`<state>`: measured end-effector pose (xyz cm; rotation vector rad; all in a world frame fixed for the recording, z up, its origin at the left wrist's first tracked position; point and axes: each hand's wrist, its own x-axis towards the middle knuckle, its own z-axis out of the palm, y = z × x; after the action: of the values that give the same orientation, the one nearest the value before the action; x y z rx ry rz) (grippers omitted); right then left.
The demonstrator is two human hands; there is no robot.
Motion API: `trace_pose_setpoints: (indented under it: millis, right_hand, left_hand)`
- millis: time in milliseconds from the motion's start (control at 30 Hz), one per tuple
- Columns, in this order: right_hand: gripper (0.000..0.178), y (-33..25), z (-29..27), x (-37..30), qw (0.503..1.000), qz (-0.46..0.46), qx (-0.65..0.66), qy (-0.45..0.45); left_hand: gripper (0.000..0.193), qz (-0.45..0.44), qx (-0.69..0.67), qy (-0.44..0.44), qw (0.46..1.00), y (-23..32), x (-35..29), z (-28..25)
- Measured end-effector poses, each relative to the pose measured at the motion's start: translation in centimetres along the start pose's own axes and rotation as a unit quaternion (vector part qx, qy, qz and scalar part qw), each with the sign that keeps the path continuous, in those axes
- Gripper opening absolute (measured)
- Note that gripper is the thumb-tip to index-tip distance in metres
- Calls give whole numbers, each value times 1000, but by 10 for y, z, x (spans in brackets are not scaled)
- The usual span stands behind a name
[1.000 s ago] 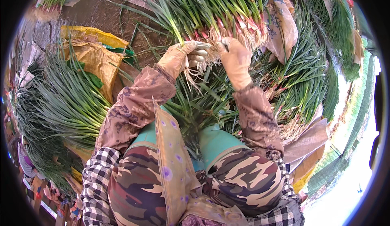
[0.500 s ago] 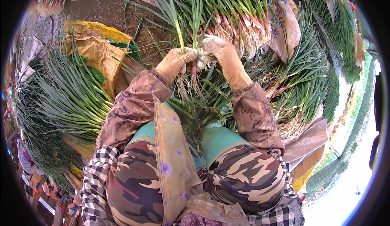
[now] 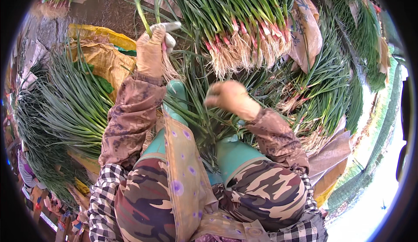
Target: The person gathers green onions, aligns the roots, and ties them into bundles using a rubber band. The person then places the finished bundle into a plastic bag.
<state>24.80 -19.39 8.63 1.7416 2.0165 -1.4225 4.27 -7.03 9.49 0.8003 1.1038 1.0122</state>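
Observation:
My left hand [image 3: 152,46], in a tan work glove with pale fingertips, is raised at the upper left of the middle. It is closed round a few spring onions [image 3: 142,15], leaves pointing up and away, pale roots hanging by the wrist. My right hand [image 3: 233,99], gloved the same way, hovers over the loose green leaves [image 3: 202,111] between my legs. Its fingers are smeared by motion, and I see nothing held in them. Just beyond it lies a large row of spring onions [image 3: 244,28] with pinkish bases and white roots toward me.
At the left rests a big heap of spring onions [image 3: 74,107] beside a yellow-orange sack [image 3: 100,52]. Another pile [image 3: 324,96] lies at the right, with pale sacking [image 3: 328,148] by its near edge. Wet brown ground [image 3: 104,9] shows at the far left. My teal boots [image 3: 239,157] flank the middle.
My hands were together at the far middle and have parted. The left moved left and away with the spring onions; the right came back toward me. The far row's roots are now uncovered.

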Motion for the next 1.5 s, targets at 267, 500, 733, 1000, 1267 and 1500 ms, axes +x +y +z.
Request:
trace_pose_setpoints:
  millis: [267,500,733,1000,1267,1500]
  right_hand:
    - [36,15,-90,51,907,107,-169,371]
    - [30,26,-78,24,944,84,58,313]
    - [18,-7,-86,-11,836,76,518,164]
    - [31,158,-100,-126,791,329,81,509]
    - [26,93,-125,-26,853,149,-148,478]
    - [9,41,-74,-22,881,-33,-59,469]
  left_hand:
    - [31,-56,-38,-57,996,-19,-3,25]
    - [29,-125,-41,-153,979,-21,-22,50]
    - [25,-169,-43,-313,933,-32,-56,86]
    - [27,-101,-25,-135,985,-31,-14,76]
    - [41,-198,-76,-203,956,-34,-2,109]
    - [38,-215,-53,-171,960,-39,-10,110]
